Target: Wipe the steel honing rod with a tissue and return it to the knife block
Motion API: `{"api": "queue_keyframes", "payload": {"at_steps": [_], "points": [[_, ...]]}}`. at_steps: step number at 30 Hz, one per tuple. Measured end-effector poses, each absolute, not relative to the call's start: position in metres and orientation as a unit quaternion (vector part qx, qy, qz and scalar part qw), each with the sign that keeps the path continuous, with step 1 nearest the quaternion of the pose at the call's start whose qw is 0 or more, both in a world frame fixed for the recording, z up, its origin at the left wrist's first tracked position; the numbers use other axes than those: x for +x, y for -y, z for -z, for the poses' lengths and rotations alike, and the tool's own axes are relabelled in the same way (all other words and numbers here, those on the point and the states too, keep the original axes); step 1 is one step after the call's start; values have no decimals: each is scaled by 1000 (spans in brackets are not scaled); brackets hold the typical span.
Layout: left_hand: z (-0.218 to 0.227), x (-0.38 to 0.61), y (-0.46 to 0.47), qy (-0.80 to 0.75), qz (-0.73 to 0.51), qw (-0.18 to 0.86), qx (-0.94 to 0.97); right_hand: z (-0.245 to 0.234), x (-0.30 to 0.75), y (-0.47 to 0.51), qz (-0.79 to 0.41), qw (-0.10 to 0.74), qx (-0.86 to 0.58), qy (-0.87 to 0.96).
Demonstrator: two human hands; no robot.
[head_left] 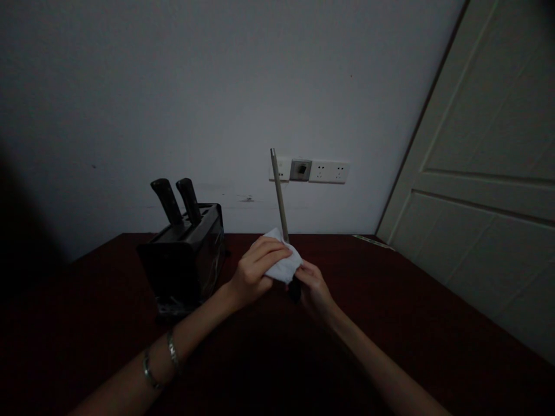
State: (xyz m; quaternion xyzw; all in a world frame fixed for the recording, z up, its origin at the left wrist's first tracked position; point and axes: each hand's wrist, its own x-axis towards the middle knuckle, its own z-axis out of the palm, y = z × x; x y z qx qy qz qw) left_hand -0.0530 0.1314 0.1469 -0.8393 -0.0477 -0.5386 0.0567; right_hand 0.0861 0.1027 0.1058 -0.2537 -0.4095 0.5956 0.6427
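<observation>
Near the middle of the head view, I see the left hand [255,270] pinch a white cloth [284,267] over a metal rod [280,196]. At the cloth's four o'clock, the right hand [316,289] grips the rod's black handle [295,290]. The rod points almost to twelve. At nine, a black knife block [186,254] stands on the table [364,289].

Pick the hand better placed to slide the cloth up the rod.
Left, probably: the left hand holds the cloth low on the rod; the right hand seems to grip the handle.
</observation>
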Motion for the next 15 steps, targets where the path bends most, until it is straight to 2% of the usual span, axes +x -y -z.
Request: {"api": "queue_keyframes", "payload": {"at_steps": [15], "points": [[-136,-52,-146,104,570,-82,-811,-111,89,-95,-679,599,-189,379]]}}
